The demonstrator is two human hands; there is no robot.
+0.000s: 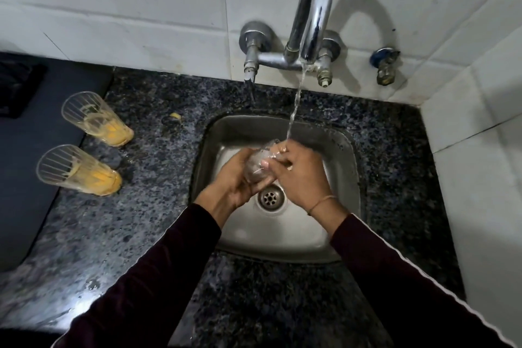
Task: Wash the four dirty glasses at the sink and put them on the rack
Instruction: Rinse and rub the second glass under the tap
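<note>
Over the steel sink (pixel 343 150), just above its drain (pixel 270 197), both hands close around one clear glass (pixel 258 168) that lies tilted, its mouth up toward the tap. Left hand (pixel 231 182) cups the base from below with fingers curled around it; right hand (pixel 300 175) grips the rim end, thumb across the glass. Water (pixel 295 104) falls from the tap spout (pixel 313 8) and strikes the right hand's knuckles beside the rim. Both hands sit near the middle of the sink, well apart from its walls on either side. Left of the sink, on the speckled counter (pixel 158 178), two dirty glasses stand upright with yellow residue at the bottom: the far glass (pixel 97 118) and the near glass (pixel 79 170), close together at the edge of a dark mat (pixel 31 167). Counter between them and the sink's left rim lies open.
</note>
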